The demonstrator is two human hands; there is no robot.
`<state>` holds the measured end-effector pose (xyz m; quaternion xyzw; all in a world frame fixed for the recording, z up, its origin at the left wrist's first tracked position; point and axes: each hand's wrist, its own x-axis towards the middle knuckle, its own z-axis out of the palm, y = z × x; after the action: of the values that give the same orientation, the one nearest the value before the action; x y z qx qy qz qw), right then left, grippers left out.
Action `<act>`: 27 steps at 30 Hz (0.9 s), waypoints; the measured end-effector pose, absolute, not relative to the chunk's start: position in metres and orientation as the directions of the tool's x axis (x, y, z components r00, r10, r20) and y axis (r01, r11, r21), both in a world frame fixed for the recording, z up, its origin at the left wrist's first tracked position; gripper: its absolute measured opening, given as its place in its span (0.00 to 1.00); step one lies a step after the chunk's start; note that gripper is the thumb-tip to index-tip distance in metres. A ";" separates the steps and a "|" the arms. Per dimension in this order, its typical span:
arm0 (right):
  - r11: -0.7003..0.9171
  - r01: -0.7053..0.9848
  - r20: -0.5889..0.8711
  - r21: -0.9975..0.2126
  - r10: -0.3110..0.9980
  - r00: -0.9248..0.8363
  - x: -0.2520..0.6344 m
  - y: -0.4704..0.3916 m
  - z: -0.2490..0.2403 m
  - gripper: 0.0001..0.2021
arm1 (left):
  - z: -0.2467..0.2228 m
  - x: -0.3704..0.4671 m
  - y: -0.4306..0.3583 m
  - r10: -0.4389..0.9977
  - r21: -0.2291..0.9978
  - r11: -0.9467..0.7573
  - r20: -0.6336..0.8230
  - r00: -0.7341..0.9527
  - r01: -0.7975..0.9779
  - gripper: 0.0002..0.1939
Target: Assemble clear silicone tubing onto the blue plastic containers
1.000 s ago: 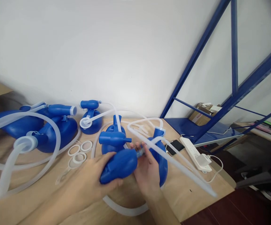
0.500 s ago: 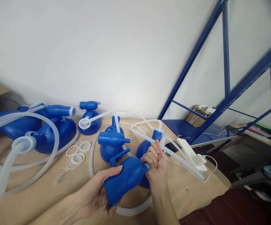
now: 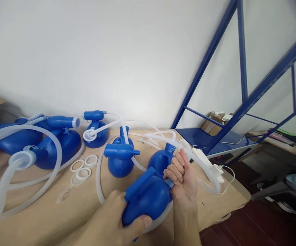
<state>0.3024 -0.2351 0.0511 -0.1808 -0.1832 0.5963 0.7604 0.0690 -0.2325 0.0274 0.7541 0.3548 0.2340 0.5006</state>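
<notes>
My left hand (image 3: 119, 218) grips the wide end of a blue plastic funnel-shaped piece (image 3: 148, 198), its thumb across the near side. A bar-like handle (image 3: 140, 184) on the piece faces up. My right hand (image 3: 180, 174) is closed round the piece's narrow end, where a short translucent tube end (image 3: 169, 182) shows by the fingers. Just behind stands a blue bottle (image 3: 158, 160), partly covered by my right hand. Left of it, another blue bottle (image 3: 120, 167) carries a blue funnel piece (image 3: 119, 151) crosswise on top.
More blue bottles (image 3: 69, 147) with translucent hoses (image 3: 58, 143) stand to the left. Several white rings (image 3: 91, 160) lie on the brown-covered table (image 3: 86, 208). A power strip (image 3: 201, 157) with a plug sits at right, beside a blue metal rack (image 3: 206, 61).
The blue funnel piece has turned in my hands so its handle faces up. My left hand has shifted its hold, and both hands have moved slightly right.
</notes>
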 end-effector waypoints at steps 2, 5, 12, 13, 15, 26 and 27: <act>0.225 -0.810 0.029 -0.541 0.968 0.249 0.302 -0.233 0.054 0.26 | 0.028 0.069 -0.236 0.728 0.726 -0.551 0.178 0.663 0.410 0.25; 0.211 -0.795 -0.018 -0.569 0.963 0.268 0.310 -0.225 0.059 0.25 | 0.018 0.060 -0.242 0.622 0.351 -0.781 0.367 0.692 0.516 0.35; 0.317 -0.647 0.052 -0.694 0.918 0.394 0.364 -0.222 0.072 0.15 | 0.014 0.038 -0.222 0.325 -0.142 -0.846 0.627 0.708 0.514 0.34; 0.255 -0.601 0.038 -0.758 0.936 0.350 0.371 -0.224 0.072 0.15 | 0.019 0.043 -0.212 0.329 -0.158 -0.815 0.665 0.670 0.558 0.34; 0.178 -0.442 0.007 -0.879 0.932 0.361 0.383 -0.226 0.067 0.21 | 0.027 0.062 -0.192 0.307 -0.152 -0.777 0.756 0.578 0.611 0.35; 0.069 0.385 0.294 -0.920 0.773 0.562 0.423 -0.184 -0.009 0.26 | -0.021 0.178 -0.151 0.079 -0.233 -0.865 0.812 0.579 0.444 0.36; 0.076 0.397 0.303 -0.915 0.780 0.548 0.421 -0.182 -0.012 0.25 | -0.026 0.181 -0.151 0.058 -0.235 -0.874 0.819 0.571 0.425 0.36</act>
<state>0.4212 -0.1821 -0.0125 -0.6596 -0.4460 0.1644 0.5823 0.1809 -0.1508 -0.0259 0.8615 0.1400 0.4416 -0.2080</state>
